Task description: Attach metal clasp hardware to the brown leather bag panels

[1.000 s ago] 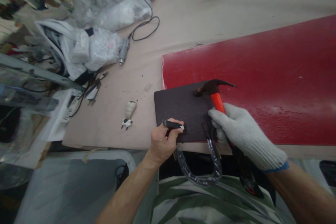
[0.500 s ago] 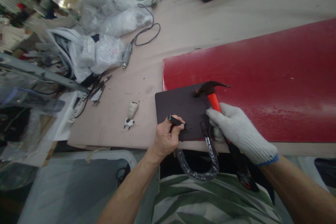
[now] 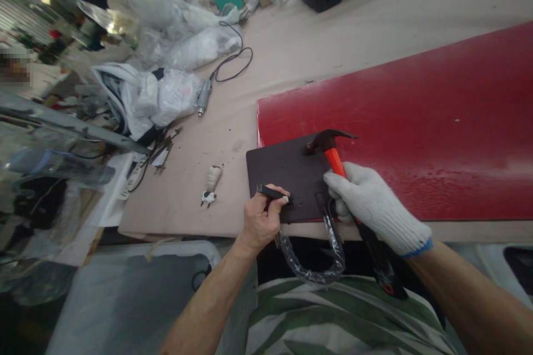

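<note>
Head view: one U-shaped handle [image 3: 310,276], wrapped in crinkled clear plastic, curves from one flat dark panel [image 3: 287,169]. Over the panel, the bare left hand [image 3: 262,213] pinches one short dark rod [image 3: 270,192], its tip unclear; the knit-gloved right hand [image 3: 370,199] grips one claw hammer [image 3: 334,161]. The panel overlaps one smooth red sheet [image 3: 395,122], cut off rightward. Beyond, plastic bags [image 3: 179,94] blur past counting.

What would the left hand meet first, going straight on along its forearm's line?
Probably the hammer head, beyond the left hand over the dark panel, at a height I cannot tell.
</note>
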Demonstrator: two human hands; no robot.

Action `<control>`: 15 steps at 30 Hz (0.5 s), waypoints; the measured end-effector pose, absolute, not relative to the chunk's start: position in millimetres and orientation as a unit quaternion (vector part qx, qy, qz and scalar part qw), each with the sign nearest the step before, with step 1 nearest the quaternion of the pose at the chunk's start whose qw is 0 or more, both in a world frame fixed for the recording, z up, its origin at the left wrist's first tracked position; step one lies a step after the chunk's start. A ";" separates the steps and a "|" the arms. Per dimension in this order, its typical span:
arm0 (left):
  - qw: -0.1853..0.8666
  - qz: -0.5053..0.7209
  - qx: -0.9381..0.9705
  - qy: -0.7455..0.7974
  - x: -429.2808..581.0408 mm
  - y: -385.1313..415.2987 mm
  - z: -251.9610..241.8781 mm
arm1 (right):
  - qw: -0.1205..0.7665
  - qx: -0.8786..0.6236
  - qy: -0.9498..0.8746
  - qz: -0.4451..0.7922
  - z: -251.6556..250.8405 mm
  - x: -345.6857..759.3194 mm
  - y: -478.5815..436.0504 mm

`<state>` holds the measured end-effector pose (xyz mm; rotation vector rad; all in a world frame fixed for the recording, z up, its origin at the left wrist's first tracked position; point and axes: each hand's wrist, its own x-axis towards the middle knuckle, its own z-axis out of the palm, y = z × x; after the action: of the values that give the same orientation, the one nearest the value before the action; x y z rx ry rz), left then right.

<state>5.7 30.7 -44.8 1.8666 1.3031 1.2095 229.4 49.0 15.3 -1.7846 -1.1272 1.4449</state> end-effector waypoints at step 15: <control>0.220 0.431 0.746 0.457 10.3 33.5 -39.2 | 0.299 -0.656 -0.426 0.546 17.0 230.0 48.6</control>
<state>10.3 33.5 -39.2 2.0628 1.2653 1.1934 230.0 48.6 17.0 -1.7427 -1.1312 1.4510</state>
